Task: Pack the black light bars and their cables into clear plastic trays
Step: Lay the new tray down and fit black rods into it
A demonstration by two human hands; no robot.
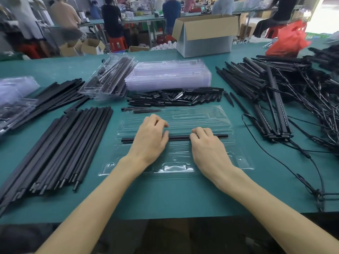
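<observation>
A slim matte-black bar (179, 138) lies in a middle slot of the clear tray (201, 116). The left hand (151, 138) and right hand (207, 145), palms down, curl their fingers onto it. Beyond the fingertips sits a tray stack (168, 76). Loose bars (73, 143) lie to their left and cabled bars (275, 99) to their right.

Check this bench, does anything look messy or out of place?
The black bar lies straight in the clear tray. Only the cabled bars on the right are tangled, one loose cable trailing to the front edge of the table.
</observation>
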